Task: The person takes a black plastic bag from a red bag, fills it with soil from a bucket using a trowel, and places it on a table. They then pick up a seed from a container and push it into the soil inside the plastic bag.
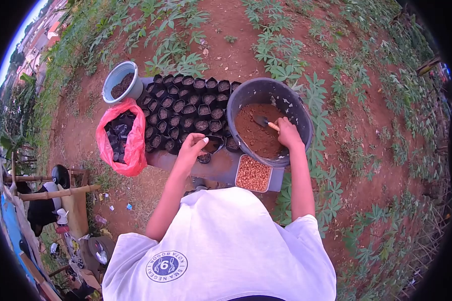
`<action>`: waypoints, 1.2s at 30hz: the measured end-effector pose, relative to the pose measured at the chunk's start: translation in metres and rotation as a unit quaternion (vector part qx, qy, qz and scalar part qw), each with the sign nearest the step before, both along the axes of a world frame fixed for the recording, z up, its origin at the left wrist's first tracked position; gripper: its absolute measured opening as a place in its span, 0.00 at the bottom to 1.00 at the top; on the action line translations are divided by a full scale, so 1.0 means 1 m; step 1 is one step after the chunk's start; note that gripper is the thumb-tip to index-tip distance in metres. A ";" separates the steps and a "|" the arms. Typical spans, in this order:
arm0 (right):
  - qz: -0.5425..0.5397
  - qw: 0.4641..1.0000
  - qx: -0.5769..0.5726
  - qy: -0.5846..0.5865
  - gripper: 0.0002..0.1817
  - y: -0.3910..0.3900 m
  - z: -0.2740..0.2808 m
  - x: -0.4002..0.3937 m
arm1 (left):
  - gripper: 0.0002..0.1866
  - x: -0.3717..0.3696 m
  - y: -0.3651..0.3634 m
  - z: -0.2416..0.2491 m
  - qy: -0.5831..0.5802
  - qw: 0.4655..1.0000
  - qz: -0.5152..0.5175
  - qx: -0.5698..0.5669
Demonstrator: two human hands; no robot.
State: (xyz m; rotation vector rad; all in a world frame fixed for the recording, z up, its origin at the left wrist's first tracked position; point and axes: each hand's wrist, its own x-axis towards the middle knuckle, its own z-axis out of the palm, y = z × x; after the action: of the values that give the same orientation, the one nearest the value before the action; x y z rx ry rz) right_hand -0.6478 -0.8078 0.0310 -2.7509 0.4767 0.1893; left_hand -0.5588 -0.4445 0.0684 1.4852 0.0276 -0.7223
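Right hand [289, 133] clenched on trowel [265, 122] in soil tub [246, 95], 1 o'clock. Left hand [192, 148] grasping small black grow bag [213, 145], just beside tub's 9 o'clock rim. Risk: soft bag mouth folding, soil spilling onto bench [221, 168] or into seed tray [253, 174] at 6 o'clock.

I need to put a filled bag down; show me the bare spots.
Bare board lies between the left hand, seed tray and tub. Open soil sits left of the red bag. The bags are packed tight beside the bucket.
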 end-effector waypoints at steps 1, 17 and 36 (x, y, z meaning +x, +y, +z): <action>-0.003 1.000 -0.003 -0.004 0.15 -0.001 -0.001 0.001 | 0.19 0.000 -0.002 0.002 -0.001 1.000 -0.001 0.002; 0.055 0.996 -0.018 0.062 0.17 0.002 -0.010 0.008 | 0.17 -0.010 -0.019 0.001 0.013 0.999 -0.032 0.005; 0.079 0.990 -0.027 0.112 0.19 0.002 -0.017 0.009 | 0.16 -0.010 -0.018 0.000 0.019 1.000 -0.008 -0.018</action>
State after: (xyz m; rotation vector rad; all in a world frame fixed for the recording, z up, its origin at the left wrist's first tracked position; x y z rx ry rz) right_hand -0.6391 -0.8062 0.0140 -2.8349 0.3217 0.5353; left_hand -0.5684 -0.4624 0.0689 1.4376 0.0317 -0.7608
